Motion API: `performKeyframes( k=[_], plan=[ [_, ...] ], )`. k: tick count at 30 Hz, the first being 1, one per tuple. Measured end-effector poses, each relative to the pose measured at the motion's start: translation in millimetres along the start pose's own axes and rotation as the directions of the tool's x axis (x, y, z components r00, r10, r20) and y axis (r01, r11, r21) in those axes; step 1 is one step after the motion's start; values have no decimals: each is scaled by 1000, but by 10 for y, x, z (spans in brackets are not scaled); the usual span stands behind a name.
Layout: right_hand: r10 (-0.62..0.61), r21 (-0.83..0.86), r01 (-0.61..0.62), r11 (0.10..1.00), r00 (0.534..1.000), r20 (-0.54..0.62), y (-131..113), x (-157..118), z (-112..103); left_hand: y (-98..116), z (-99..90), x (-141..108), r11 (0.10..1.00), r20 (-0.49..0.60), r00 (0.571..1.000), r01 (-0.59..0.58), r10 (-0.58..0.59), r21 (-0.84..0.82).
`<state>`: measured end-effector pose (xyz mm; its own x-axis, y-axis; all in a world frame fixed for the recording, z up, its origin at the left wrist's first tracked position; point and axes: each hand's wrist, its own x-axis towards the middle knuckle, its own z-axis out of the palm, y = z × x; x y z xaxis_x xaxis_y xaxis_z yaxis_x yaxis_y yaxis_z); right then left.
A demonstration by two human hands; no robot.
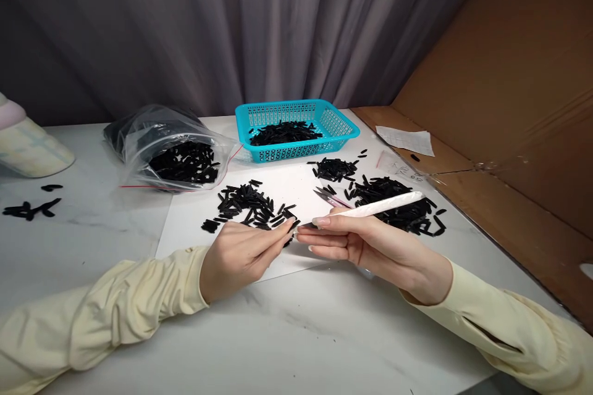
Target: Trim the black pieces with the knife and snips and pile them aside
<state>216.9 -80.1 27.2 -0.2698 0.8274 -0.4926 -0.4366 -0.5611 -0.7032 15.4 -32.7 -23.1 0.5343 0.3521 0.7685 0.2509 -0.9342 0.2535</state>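
Nearest, over a marbled white counter (pixel 324 333), the left hand (pixel 248 253) pinches a small black piece (pixel 293 226), partly hidden by fingers, while the right hand (pixel 377 250) grips a slim white-handled tool (pixel 384 205), its dark tip hard to make out. Beyond lie loose black piles, a cloudy plastic bag (pixel 185 163) and a turquoise lattice basket (pixel 301 149), before grey draped curtains (pixel 278 24).

A slim white-wrapped tool (pixel 384 205) is slanting through the air, its pale, blunt end rising to the right and its dark, narrow end dipping left. A small black piece (pixel 294 224) is sitting raised just left of that dark end, probably touching it, though the meeting point is looking too small to tell.
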Motion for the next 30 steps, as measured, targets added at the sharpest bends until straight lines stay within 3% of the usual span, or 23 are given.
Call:
performKeyframes(
  k=[24,30],
  plan=[
    [-62,12,62,998,997,-51,110,38,42,-34,30,-50,996,77,996,-54,49,73],
    [-266,-218,236,947,956,-121,146,51,61,-16,31,-14,999,77,996,-40,38,15]
  ],
)
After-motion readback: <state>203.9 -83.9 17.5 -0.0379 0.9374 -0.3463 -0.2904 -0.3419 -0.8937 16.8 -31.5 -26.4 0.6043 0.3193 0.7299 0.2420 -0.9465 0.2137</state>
